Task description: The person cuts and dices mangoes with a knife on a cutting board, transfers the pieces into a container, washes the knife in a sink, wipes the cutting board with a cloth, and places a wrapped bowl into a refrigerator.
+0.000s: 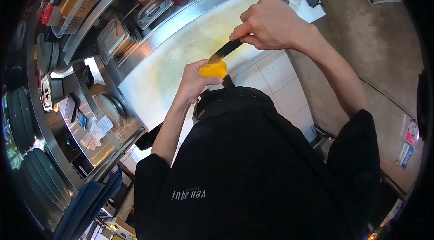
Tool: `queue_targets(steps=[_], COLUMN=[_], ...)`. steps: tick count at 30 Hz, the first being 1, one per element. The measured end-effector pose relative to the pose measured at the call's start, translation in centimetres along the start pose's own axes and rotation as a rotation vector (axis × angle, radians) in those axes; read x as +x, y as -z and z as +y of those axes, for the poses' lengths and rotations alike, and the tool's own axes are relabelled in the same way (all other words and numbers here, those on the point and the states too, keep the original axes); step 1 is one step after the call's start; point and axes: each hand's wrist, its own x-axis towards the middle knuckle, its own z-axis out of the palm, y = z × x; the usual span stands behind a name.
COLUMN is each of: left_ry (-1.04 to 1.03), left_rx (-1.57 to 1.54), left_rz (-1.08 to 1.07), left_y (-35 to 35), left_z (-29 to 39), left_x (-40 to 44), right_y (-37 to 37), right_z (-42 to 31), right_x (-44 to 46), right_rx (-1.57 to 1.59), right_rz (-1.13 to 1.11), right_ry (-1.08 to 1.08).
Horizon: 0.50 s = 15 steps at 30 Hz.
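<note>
Kitchen counter: we face a long white board (167, 52), its surface stained yellow, with a lidded metal container (154, 12) beyond its far edge.
Yellow piece: it sits in our left hand (195, 75), in front of the apron (253, 149), by the board's near edge; we cannot tell its height above the board.
Knife step: we judge this to be cutting or paring in the hand, as the knife (229, 49) seems to meet the piece's upper edge.
Next stroke: it would call for a steady left hold, light pressure and a thumb clear of the edge.
Left fingers: curled nearly closed around the piece, thumb along its near side.
Right fingers: closed on the dark handle, the index finger stretched towards the blade.
Right arm: our right hand (271, 25) arches over the board, wrist bent, elbow out wide.
Left arm: the forearm rises steeply from the sleeve (151, 179).
</note>
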Motion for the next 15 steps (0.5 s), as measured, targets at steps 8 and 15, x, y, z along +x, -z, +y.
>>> queue_targets(steps=[8,15], left_ry=[-0.146,-0.22], left_rx=[0.047,0.009], left_rz=[0.192,0.215], left_y=[-1.5,-1.6], left_z=[0.9,1.0], left_x=[-0.4,0.2], right_y=[0.9,0.3], right_z=[-0.9,-1.1], right_x=[-1.6,-3.5], right_rx=[-0.027,-0.02], right_rz=[-0.005,0.027], right_ry=[-0.098,-0.176])
